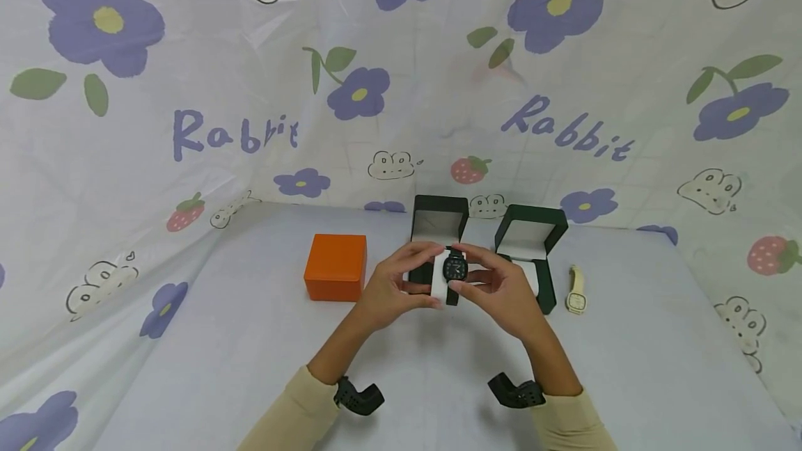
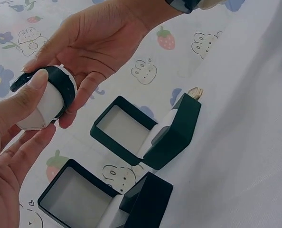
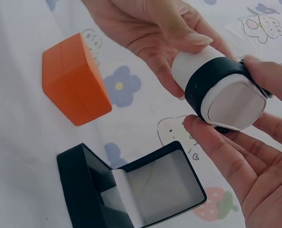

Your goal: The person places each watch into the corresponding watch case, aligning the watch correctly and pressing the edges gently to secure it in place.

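A black wristwatch (image 1: 455, 266) with a round dark dial is wrapped around a white watch cushion (image 1: 438, 277), held up between both hands. My left hand (image 1: 393, 287) grips the white cushion from its left end, thumb below and fingers above. From the other side, my right hand (image 1: 501, 291) holds the watch, its thumb and fingers at the dark strap (image 3: 217, 78). The right wrist view shows the cushion's round white end face. Just behind the hands stands an open dark green watch box (image 1: 441, 218), its lid raised; the hands partly hide its base.
An orange box (image 1: 335, 266) sits closed on the left. To the right is a second open green box (image 1: 531, 228) with a white cushion (image 1: 529, 275) inside. Farther right lies a gold watch (image 1: 576, 291) on the white tablecloth (image 1: 639, 339). A printed curtain (image 1: 426, 138) hangs behind.
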The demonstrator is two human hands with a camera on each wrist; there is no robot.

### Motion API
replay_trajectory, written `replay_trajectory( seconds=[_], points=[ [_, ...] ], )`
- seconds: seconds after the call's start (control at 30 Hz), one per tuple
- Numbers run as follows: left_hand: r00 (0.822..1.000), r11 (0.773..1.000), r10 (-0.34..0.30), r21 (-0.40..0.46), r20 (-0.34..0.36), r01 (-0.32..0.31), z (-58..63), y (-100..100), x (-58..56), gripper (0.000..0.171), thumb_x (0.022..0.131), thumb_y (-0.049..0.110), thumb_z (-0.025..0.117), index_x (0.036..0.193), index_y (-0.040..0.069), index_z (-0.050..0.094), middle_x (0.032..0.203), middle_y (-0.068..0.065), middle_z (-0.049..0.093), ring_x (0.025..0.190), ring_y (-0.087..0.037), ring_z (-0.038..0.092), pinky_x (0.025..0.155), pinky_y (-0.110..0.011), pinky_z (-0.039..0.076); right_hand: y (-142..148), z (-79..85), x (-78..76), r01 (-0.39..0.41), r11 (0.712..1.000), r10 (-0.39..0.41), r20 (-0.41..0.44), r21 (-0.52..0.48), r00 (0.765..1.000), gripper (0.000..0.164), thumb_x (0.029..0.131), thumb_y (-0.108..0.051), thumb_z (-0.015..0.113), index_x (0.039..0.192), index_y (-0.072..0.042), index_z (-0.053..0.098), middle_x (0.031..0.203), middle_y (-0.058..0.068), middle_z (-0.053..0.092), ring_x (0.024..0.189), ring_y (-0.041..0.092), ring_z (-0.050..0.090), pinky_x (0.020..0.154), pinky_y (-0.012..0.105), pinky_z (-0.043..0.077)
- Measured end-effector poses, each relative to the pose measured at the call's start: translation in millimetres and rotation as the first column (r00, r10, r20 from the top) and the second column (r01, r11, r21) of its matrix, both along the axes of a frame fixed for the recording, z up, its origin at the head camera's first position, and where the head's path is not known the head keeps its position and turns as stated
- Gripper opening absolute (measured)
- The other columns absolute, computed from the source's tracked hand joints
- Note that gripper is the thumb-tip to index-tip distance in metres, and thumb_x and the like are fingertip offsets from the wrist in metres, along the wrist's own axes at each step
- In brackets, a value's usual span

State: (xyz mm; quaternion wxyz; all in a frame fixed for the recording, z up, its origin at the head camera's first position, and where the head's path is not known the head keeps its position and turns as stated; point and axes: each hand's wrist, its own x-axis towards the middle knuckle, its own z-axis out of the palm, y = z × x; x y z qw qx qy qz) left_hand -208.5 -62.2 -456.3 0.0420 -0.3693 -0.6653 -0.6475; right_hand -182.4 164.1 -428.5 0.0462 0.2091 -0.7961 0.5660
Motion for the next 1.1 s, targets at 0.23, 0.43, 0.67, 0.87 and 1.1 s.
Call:
replay_trajectory(
  seconds=[0.23, 0.43, 0.67, 0.87, 1.1],
  points=[
    [1.0, 1.0, 0.002, 0.02, 0.01, -0.002, -3.8, -0.7, -2.9, 0.078, 0.073, -0.007, 0.087, 0.144, 0.007, 0.057, 0.142, -0.008, 0.051, 0.129, -0.044, 0.051, 0.08, -0.037, 0.062, 2.3, -1.7, -1.8, -0.045, 0.999, 0.045, -0.004, 0.03, 0.999, 0.07, 0.086, -0.01, 0.083, 0.148, -0.027, 0.054, 0.143, 0.007, 0.056, 0.113, 0.028, 0.066, 0.089, 0.038, 0.06],
    [0.999, 0.999, 0.009, 0.037, 0.048, -0.01, -7.0, -1.5, -4.7, 0.079, 0.072, -0.007, 0.087, 0.144, 0.007, 0.057, 0.14, -0.009, 0.052, 0.127, -0.039, 0.054, 0.08, -0.039, 0.062, 1.9, -5.7, -3.8, -0.112, 0.994, 0.112, -0.017, -0.01, 0.994, 0.081, 0.081, -0.004, 0.086, 0.15, -0.026, 0.051, 0.148, 0.005, 0.052, 0.121, 0.03, 0.062, 0.091, 0.039, 0.059],
    [0.998, 0.999, 0.038, 0.015, 0.058, -0.039, -8.0, -1.1, -5.9, 0.079, 0.075, -0.004, 0.086, 0.146, 0.011, 0.057, 0.137, -0.009, 0.053, 0.121, -0.029, 0.059, 0.081, -0.038, 0.062, -2.4, -7.6, -5.4, -0.133, 0.99, 0.131, -0.048, -0.044, 0.99, 0.078, 0.08, -0.001, 0.085, 0.149, -0.019, 0.053, 0.15, 0.004, 0.051, 0.127, 0.032, 0.057, 0.094, 0.037, 0.058],
    [0.997, 0.999, 0.039, 0.015, 0.059, -0.04, -7.0, -1.8, -5.9, 0.079, 0.074, -0.004, 0.087, 0.146, 0.012, 0.057, 0.138, -0.008, 0.053, 0.12, -0.029, 0.06, 0.08, -0.038, 0.062, -3.9, -7.3, -5.0, -0.112, 0.992, 0.109, -0.062, -0.053, 0.992, 0.072, 0.085, -0.001, 0.081, 0.149, -0.019, 0.053, 0.149, 0.004, 0.052, 0.124, 0.029, 0.06, 0.093, 0.034, 0.058],
    [0.998, 0.999, 0.031, 0.022, 0.058, -0.032, -4.7, -2.8, -5.6, 0.079, 0.074, -0.004, 0.087, 0.145, 0.013, 0.058, 0.139, -0.008, 0.052, 0.122, -0.028, 0.06, 0.08, -0.038, 0.062, -4.3, -7.5, -4.5, -0.09, 0.992, 0.084, -0.064, -0.093, 0.994, 0.068, 0.086, 0.003, 0.079, 0.146, -0.017, 0.056, 0.146, 0.005, 0.055, 0.121, 0.026, 0.062, 0.093, 0.034, 0.058]
  ],
)
